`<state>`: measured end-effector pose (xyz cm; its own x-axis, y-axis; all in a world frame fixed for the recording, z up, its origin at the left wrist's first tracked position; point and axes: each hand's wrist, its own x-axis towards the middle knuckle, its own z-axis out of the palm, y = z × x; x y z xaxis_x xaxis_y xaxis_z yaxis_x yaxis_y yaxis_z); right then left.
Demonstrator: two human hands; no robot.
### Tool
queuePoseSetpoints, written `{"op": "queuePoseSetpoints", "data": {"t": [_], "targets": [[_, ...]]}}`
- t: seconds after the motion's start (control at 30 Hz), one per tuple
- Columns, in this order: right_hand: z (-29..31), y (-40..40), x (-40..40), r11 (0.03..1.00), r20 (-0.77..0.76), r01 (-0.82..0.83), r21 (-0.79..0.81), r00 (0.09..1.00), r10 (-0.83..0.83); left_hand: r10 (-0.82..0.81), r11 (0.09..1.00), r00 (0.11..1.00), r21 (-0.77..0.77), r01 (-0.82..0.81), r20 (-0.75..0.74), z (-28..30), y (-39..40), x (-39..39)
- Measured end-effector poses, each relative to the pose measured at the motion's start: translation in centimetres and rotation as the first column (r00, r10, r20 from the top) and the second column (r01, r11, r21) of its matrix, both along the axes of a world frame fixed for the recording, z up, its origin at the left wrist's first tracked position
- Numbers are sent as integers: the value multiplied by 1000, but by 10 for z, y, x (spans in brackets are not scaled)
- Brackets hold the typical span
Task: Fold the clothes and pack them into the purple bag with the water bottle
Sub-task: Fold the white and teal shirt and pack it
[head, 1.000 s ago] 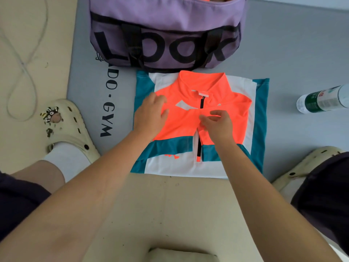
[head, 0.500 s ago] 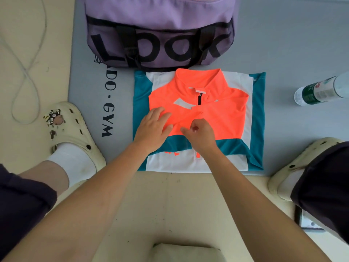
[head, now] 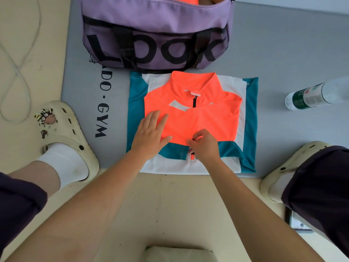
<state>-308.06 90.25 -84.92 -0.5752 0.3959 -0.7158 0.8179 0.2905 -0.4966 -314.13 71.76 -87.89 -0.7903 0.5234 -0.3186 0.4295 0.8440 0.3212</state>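
An orange, white and teal zip-neck shirt (head: 213, 118) lies folded into a rectangle on a grey mat (head: 283, 59), just in front of the purple bag (head: 156, 21) with black "LOOK" lettering. The bag's top is open, with orange fabric showing inside. My left hand (head: 151, 133) rests flat, fingers spread, on the shirt's orange panel at its left. My right hand (head: 204, 144) pinches the shirt's fabric at the zip near its front middle. A clear water bottle with a green label (head: 309, 97) lies on its side on the mat, right of the shirt.
My feet in cream clogs stand at the left (head: 69, 133) and right (head: 289, 167) of the shirt. A thin cord (head: 17, 69) loops on the beige floor at the far left. A pale object (head: 181, 254) sits at the bottom edge.
Both hands have slid toward me along the shirt, from near the collar to its lower half. The right hand has closed into a pinch at the zip.
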Motion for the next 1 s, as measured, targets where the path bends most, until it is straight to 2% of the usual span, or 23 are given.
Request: {"op": "queuePoseSetpoints", "data": {"t": [0.1, 0.17, 0.23, 0.3, 0.37, 0.43, 0.53, 0.7, 0.83, 1.0], "targets": [[-1, 0, 4, 996, -11, 83, -35, 996, -84, -32, 998, 999, -49, 30, -32, -4, -5, 11], [-2, -3, 4, 993, -11, 111, -34, 994, -112, 56, 998, 997, -26, -57, -62, -2, -10, 18], [-5, -4, 1, 991, -19, 131, -7, 991, -131, 209, 978, 973, 26, -208, -96, 3, -15, 24], [-7, -5, -6, 987, -53, 149, 52, 988, -146, 418, 908, 903, 47, -416, -97, 9, -17, 29], [-8, -7, -16, 978, -89, 193, 82, 979, -186, 612, 791, 791, 25, -611, -27, 16, -16, 28], [-9, -7, -24, 972, -97, 218, 85, 973, -209, 705, 709, 708, -1, -705, 51, 19, -15, 27], [-9, -3, -32, 979, -115, 182, 89, 979, -171, 708, 700, 700, 34, -713, 100, 23, -13, 27], [-8, 12, -33, 967, -180, 214, 137, 965, -188, 659, 741, 743, 72, -668, 114, 18, -14, 26], [-12, 19, -35, 965, -203, 242, 105, 955, -218, 651, 739, 741, 85, -668, 163, 19, -17, 28], [-16, 23, -51, 987, -187, 153, 44, 972, -142, 628, 762, 756, 47, -645, 187, 19, -20, 28]]}}
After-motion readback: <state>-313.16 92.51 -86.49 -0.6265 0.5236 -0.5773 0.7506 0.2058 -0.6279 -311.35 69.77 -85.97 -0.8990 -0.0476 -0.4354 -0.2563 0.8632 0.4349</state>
